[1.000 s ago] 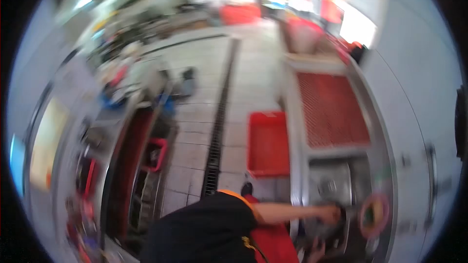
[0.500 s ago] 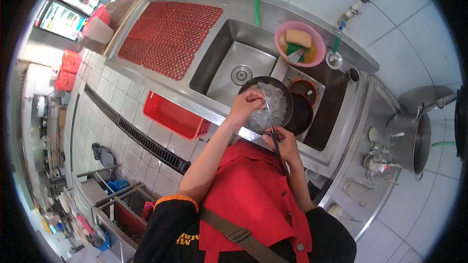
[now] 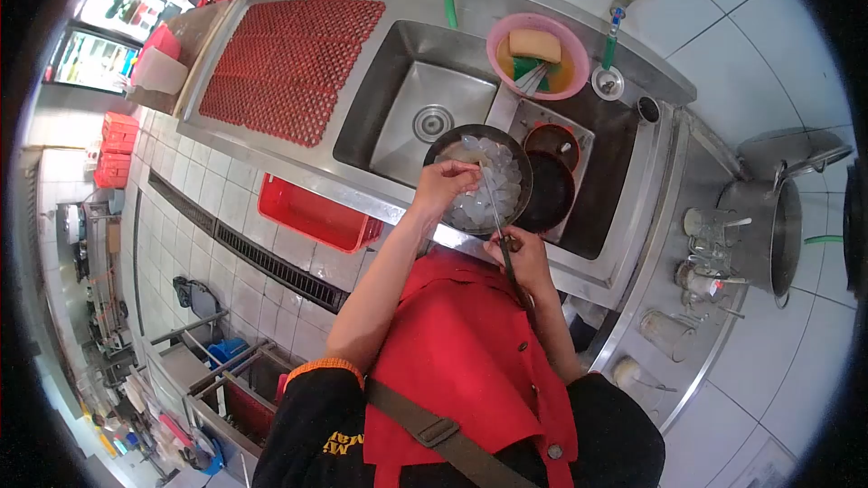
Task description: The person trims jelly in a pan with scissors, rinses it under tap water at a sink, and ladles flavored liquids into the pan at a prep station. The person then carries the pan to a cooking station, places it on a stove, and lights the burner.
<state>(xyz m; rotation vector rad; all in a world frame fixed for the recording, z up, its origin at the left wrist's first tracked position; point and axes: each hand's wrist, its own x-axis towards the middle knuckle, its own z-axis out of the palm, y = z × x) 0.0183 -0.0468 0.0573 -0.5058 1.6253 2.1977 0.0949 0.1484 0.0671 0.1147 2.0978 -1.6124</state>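
While the left hand's (image 3: 449, 186) grip is pinching a thin pale strip (image 3: 492, 194) over the pan (image 3: 524, 161) at the desk's (image 3: 362, 197) front edge, the right hand (image 3: 521, 259) is clenching a dark handle (image 3: 508, 269); beside the pan, the sink basin (image 3: 411, 86) is lying open.

At the left fingers (image 3: 467, 182): tool (image 3: 493, 202), thin bright metal; translucent pieces (image 3: 508, 192), glossy; pan (image 3: 527, 168), dark metal, dull. Beyond the fingers: sink (image 3: 443, 95), smooth steel, soft sheen; tub (image 3: 495, 45), smooth pink plastic. Left of them: mat (image 3: 298, 63), plastic-looking, rough, perforated. Bodyward: apron (image 3: 470, 343), matt red cloth. Far right: stockpot (image 3: 764, 239), satin grey metal.
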